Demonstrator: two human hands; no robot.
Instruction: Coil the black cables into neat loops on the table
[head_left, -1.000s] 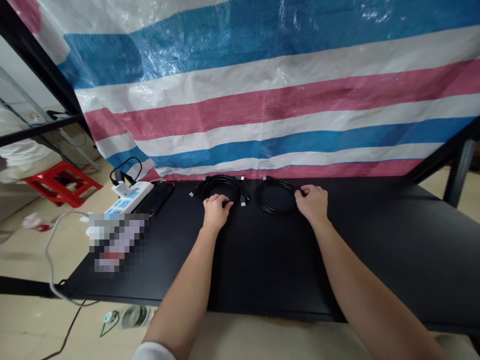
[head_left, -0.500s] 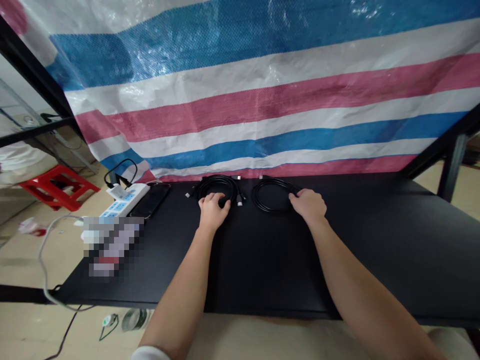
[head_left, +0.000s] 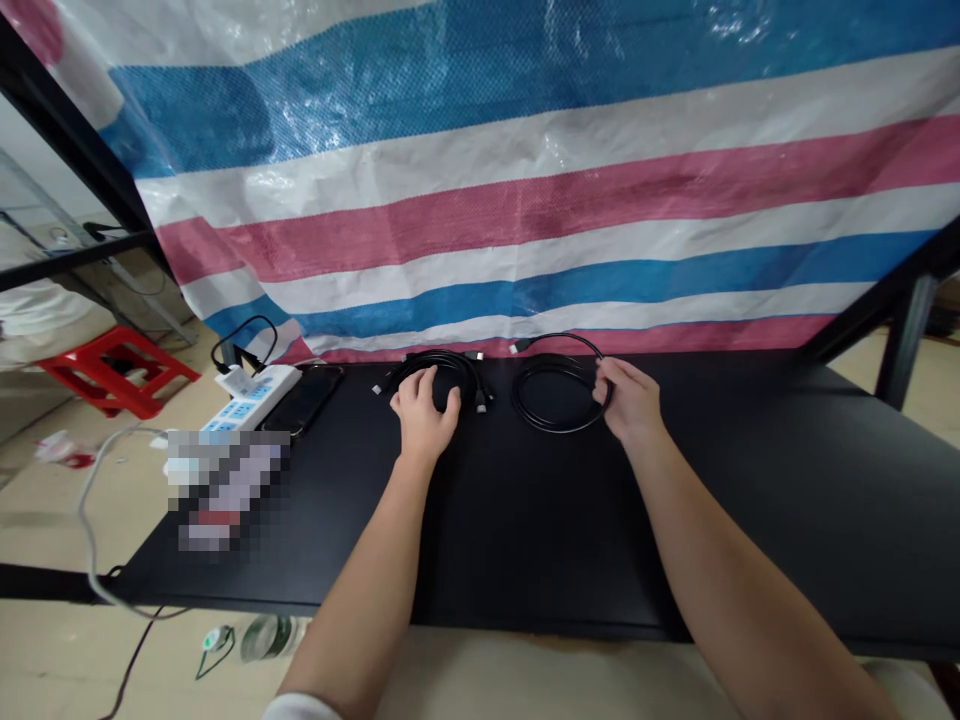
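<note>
My right hand (head_left: 631, 400) pinches a strand of a coiled black cable (head_left: 555, 428) at the coil's right side. That strand arches above the rest of the coil and ends in a plug (head_left: 519, 347) at the upper left. To the left lies a thicker bundle of coiled black cables (head_left: 471, 372) with several plugs sticking out around it. On the near left part of this bundle rests my left hand (head_left: 422, 415), thumb and fingers apart; its fingertips partly hide the loops. Both coils lie on the black table (head_left: 540, 540).
At the left of the table are a white power strip (head_left: 255, 400) with a plugged-in adapter, a dark phone (head_left: 306, 398) and a blurred-out patch. A striped plastic sheet (head_left: 525, 210) hangs behind the table. A red stool (head_left: 120, 372) stands on the floor at left.
My right hand has lifted a strand of the right cable, raising it above the coil and shifting its plug up and slightly left. The left hand's thumb and fingers have spread somewhat.
</note>
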